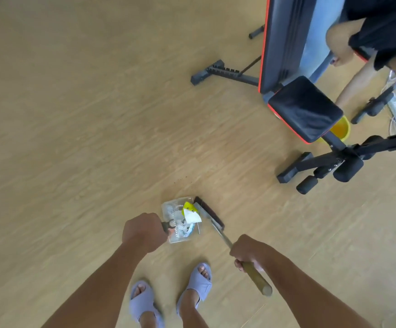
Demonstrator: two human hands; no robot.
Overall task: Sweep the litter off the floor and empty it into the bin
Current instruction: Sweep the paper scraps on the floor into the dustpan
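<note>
My left hand (143, 232) is closed around the handle of a clear plastic dustpan (172, 210) that rests on the wooden floor in front of my feet. Inside the pan lie a yellow scrap (188, 205), a white paper piece (192, 217) and some bluish bits. My right hand (248, 253) grips the wooden handle of a broom (257, 278). The broom's dark head (210, 213) sits on the floor against the dustpan's right, open side. A few small brown crumbs (182, 178) lie on the floor just beyond the pan.
A black and red weight bench (294, 74) with its metal frame stands at the upper right. A yellow bin (341, 129) sits partly hidden under the bench. Another person's legs (355, 74) are at the far right, with cables on the floor there.
</note>
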